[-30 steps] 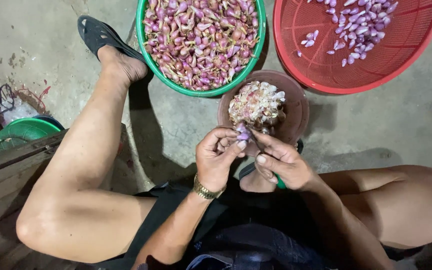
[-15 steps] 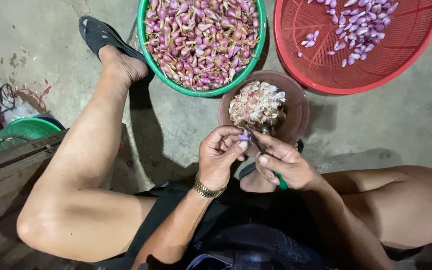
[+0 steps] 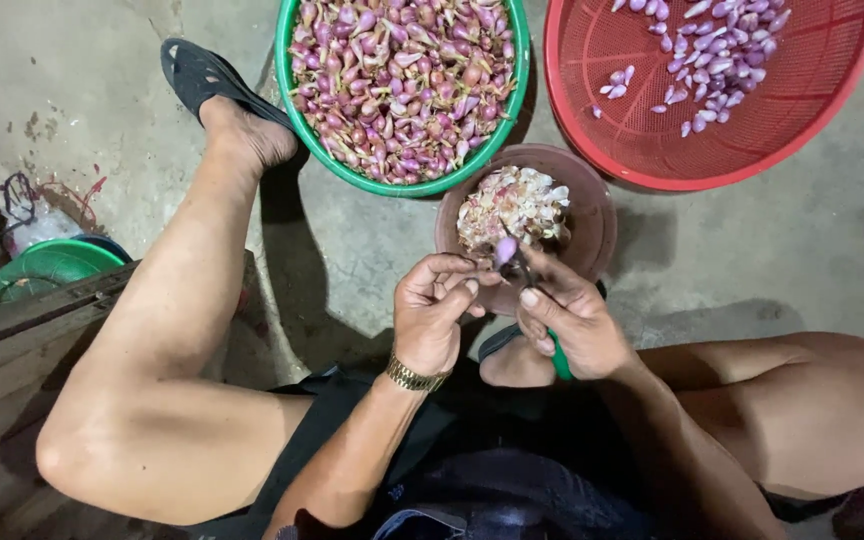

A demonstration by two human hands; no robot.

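While the person sat low over the concrete floor, both hands met above a brown bowl (image 3: 592,215) heaped with papery peelings. The left hand (image 3: 437,315), a gold watch at its wrist, had its fingers curled loosely, fingertips at a small purple shallot (image 3: 505,250). The right hand (image 3: 572,320) was closed around a green-handled knife (image 3: 558,356), thumb pressed near the shallot; which hand actually bore the bulb was hard to tell. Beyond the bowl stood a green basin (image 3: 292,110) full of unpeeled shallots and a red basket (image 3: 802,130) holding peeled ones.
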